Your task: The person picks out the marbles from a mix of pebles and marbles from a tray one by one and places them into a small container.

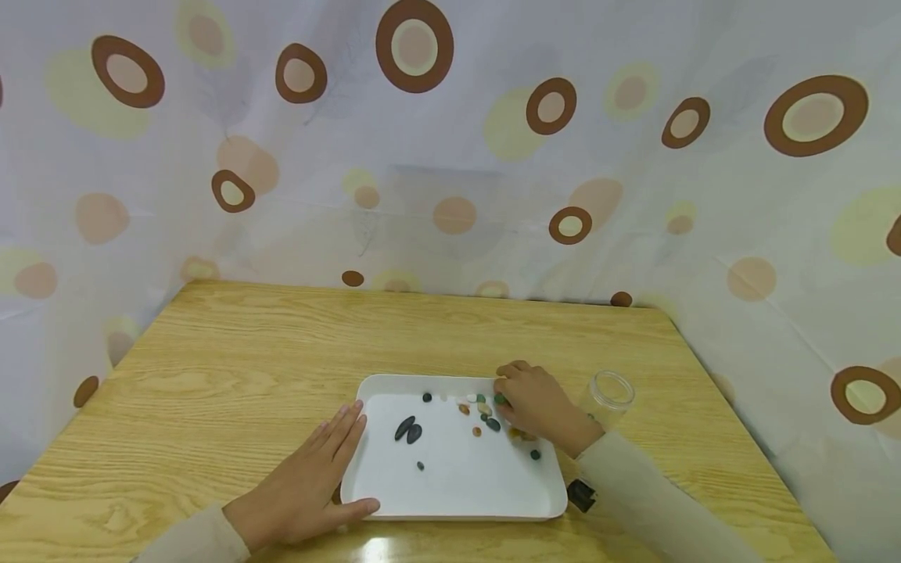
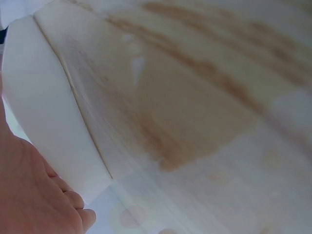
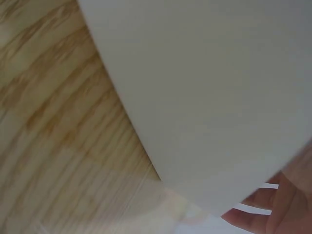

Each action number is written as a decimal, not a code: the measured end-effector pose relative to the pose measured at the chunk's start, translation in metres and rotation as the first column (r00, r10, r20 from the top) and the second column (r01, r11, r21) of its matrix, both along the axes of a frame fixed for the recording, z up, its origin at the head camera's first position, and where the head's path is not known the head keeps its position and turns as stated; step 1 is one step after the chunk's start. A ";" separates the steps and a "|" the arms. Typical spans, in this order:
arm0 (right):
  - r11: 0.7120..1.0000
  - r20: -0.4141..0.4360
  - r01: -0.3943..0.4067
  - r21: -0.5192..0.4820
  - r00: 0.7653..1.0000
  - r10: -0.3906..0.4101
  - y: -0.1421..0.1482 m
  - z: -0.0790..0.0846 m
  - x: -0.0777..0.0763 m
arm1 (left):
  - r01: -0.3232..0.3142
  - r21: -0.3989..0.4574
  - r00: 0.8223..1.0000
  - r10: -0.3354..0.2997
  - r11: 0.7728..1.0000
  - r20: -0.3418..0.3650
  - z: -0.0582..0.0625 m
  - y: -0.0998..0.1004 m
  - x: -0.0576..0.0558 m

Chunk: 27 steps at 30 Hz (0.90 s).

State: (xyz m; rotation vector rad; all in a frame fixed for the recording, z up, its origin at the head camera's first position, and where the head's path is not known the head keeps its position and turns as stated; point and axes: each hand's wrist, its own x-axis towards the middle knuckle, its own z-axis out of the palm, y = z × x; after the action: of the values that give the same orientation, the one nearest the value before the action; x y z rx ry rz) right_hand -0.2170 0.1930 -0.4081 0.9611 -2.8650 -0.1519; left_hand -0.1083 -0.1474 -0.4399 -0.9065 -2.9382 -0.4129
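A white tray [image 1: 464, 489] lies on the table with several small stones in it. My left hand [image 1: 306, 481] rests against its left side, fingers extended along the rim and thumb at the near left corner. In the left wrist view, the left hand [image 2: 36, 195] lies beside the tray wall [image 2: 53, 107]. My right hand [image 1: 538, 403] reaches over the back right corner, fingers bent. A green stone [image 1: 500, 399] shows between its thumb and fingers; I cannot tell whether they grip it. In the right wrist view, the tray wall [image 3: 204, 97] partly hides the right hand [image 3: 287, 209].
A clear round jar [image 1: 611, 395] stands right of the tray, beside the right wrist. Near the tray's front right corner is a small black object [image 1: 581, 495]. Dark oval stones [image 1: 414, 433] lie left of centre in the tray. A patterned curtain [image 1: 450, 156] hangs behind the wooden table [image 1: 281, 336].
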 end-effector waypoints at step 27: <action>1.000 -0.006 -0.003 -0.025 1.000 0.002 -0.008 -0.010 -0.002 | 0.000 0.000 1.000 0.000 1.000 -0.001 0.000 0.000 0.000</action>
State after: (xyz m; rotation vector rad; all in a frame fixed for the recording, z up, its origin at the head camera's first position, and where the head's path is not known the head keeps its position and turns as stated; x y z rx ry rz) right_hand -0.2185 0.1855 -0.4185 0.9582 -2.8536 -0.1184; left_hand -0.1087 -0.1474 -0.4403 -0.9061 -2.9372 -0.4129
